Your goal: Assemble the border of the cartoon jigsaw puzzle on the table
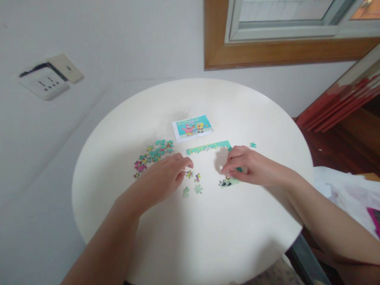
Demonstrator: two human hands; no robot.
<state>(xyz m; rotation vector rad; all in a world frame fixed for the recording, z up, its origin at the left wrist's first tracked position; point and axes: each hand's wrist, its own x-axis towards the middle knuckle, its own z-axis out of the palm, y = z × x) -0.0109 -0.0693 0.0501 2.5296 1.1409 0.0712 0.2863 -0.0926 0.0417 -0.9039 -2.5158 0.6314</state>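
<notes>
My left hand point(168, 174) hovers low over the white round table, thumb and forefinger apart with nothing visible between them. Close to its fingertips lie several loose jigsaw pieces point(198, 189), some pale green and some multicoloured. My right hand point(252, 166) is curled over the right side of a partly joined puzzle border, its fingertips drawn together; whatever they pinch is hidden. The border's top strip point(208, 147) is teal with yellow swirls. Below the right fingers shows a joined bottom corner section point(228, 182). The right edge is mostly covered by that hand.
A heap of mixed puzzle pieces point(154, 152) lies left of the border. Behind it rests a reference picture point(194, 126) with cartoon figures. One teal piece point(253, 145) sits apart on the right. The round table point(178, 241) meets a wall with a socket point(47, 83).
</notes>
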